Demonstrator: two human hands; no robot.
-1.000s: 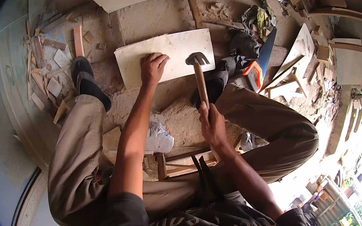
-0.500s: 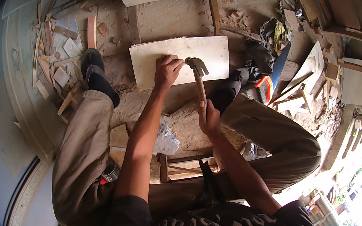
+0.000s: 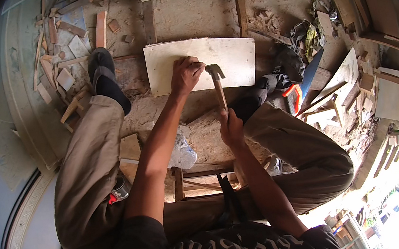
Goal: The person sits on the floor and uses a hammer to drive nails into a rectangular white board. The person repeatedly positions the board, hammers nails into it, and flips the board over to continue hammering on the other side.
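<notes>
A pale rectangular wooden board (image 3: 231, 62) lies in front of me, its far edge slightly curved. My left hand (image 3: 186, 76) rests over the board's middle, thumb and fingers pinched together. Whatever is between those fingertips is too small to make out. A claw hammer (image 3: 219, 84) has its head beside the left fingertips, over the board. My right hand (image 3: 231, 129) is closed around the lower part of its wooden handle, just short of the board's near edge.
Wood scraps (image 3: 66, 79) litter the floor at far left. A handsaw (image 3: 293, 99) with an orange handle lies at right beside black plastic (image 3: 288, 65) and more offcuts. A clear plastic bag (image 3: 182, 154) sits between my legs, and a can (image 3: 120, 189) stands by my left thigh.
The hammer head has tilted a little, still close to the left fingertips. Both hands keep their grips, and the whole view has shifted slightly.
</notes>
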